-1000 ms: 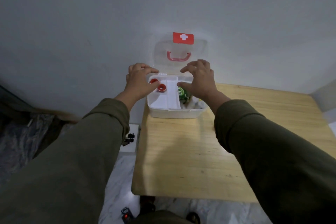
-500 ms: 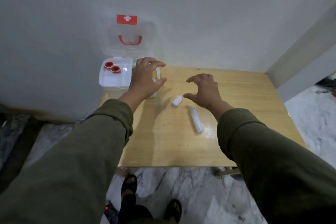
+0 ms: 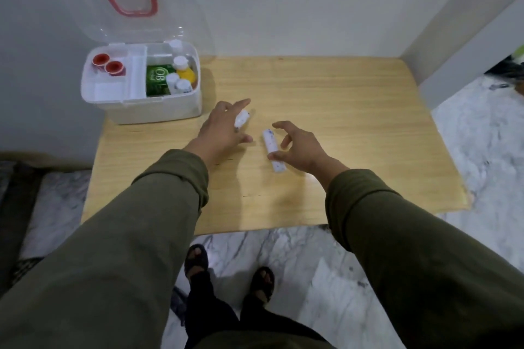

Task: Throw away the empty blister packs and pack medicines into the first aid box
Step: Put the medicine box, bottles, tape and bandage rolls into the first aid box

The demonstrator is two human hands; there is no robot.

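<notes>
Lying under the right hand (image 3: 300, 147): white speckled tube (image 3: 273, 150).

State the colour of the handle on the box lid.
Red, on the clear lid's handle; head view.
</notes>
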